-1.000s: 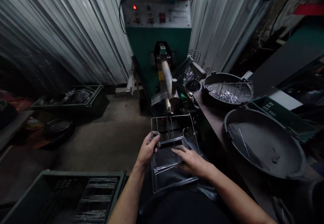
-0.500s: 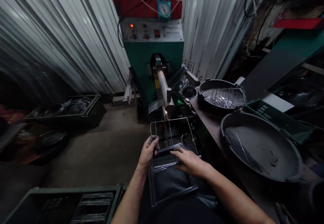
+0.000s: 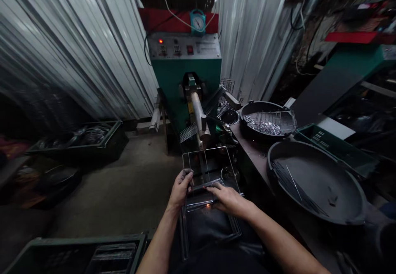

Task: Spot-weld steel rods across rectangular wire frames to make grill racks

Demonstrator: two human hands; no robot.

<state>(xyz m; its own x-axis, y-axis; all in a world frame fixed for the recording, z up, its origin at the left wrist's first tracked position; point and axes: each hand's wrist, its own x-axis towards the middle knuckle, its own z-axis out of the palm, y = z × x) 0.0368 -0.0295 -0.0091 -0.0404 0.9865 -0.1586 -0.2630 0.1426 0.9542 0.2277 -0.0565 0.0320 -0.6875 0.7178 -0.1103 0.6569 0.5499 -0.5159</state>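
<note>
My left hand (image 3: 182, 187) pinches the left side of a rectangular wire frame (image 3: 232, 164), thumb against curled fingers. My right hand (image 3: 228, 197) has its fingertips closed at a thin wire rod (image 3: 207, 164) running lengthwise through the frame's middle; the exact grip is partly hidden. The frame's far edge lies under the tip of a spot welder's electrode arm (image 3: 201, 127). More wire frames (image 3: 185, 239) rest on my dark-covered lap, below both hands. Small orange sparks (image 3: 208, 205) glow beside my right fingers.
The green welding machine (image 3: 167, 76) stands ahead, its red lamp lit. At right, a round black pan (image 3: 321, 162) holds dark rods; another pan (image 3: 261, 130) holds short wire pieces. Crates stand at lower left (image 3: 93, 237) and farther left (image 3: 114, 135).
Orange sparks have appeared near my right hand and lap. The view has tilted slightly, while both hands keep nearly the same place on the wire frame.
</note>
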